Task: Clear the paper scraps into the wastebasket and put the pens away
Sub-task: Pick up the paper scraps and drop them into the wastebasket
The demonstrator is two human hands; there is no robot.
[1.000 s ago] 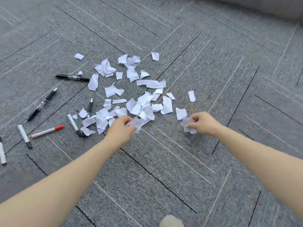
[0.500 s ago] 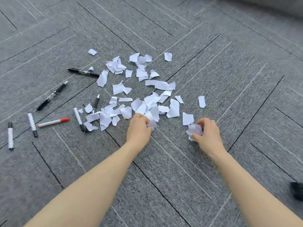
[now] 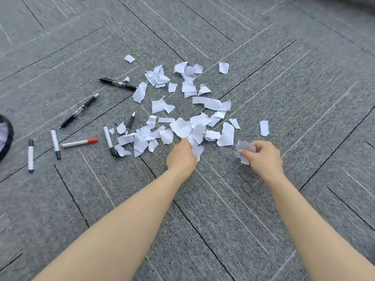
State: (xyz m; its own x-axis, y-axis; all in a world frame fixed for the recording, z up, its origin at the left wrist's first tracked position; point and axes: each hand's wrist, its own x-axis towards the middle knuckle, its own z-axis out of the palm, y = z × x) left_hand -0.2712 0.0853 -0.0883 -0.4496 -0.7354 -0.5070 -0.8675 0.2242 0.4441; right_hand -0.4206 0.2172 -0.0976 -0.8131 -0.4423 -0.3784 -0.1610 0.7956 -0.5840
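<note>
Gathering paper scraps off the carpet floor with both hands

My left hand (image 3: 181, 157) has its fingers curled into the near edge of the paper scraps (image 3: 182, 110), pinching a few; my right hand (image 3: 261, 157) is clamped on a crumpled wad of scraps (image 3: 244, 150). The rest of the litter fans out beyond and to the left of my left hand. I judge it best to rake inward, bunching many pieces per grab, before carrying to the wastebasket (image 3: 5, 136), which I take to be the dark object far to my left. The pens lie left of the scraps: the red-capped marker (image 3: 79, 142) runs crosswise, cap toward my hand; the black pen (image 3: 78, 111) slants away from me, tip up-right.
</note>
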